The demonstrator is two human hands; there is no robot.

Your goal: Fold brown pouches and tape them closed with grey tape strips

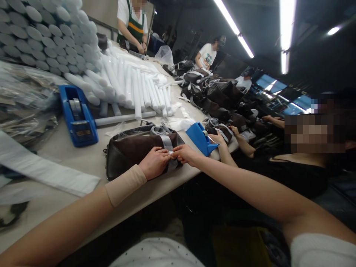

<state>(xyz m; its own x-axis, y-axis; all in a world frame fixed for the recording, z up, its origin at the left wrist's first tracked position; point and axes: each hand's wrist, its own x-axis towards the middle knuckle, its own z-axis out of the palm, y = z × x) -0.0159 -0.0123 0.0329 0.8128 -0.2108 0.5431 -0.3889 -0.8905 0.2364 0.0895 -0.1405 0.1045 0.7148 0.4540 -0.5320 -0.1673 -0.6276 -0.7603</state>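
A dark brown handbag lies on its side near the table edge, with a pale wrapping strip running around it and its handles. My left hand rests over the front of the bag, its fingers closed at the strip. From the other side my right hand pinches the same strip, and the fingertips of both hands meet there at a small whitish bit. What exactly sits between the fingertips is partly hidden. Just right of the bag stands a blue tape dispenser.
Another blue tape dispenser is at the left. White foam rolls are stacked behind it, with more lying loose. A co-worker's hand works close on the right, beside piled brown bags. Plastic sheets cover the left side.
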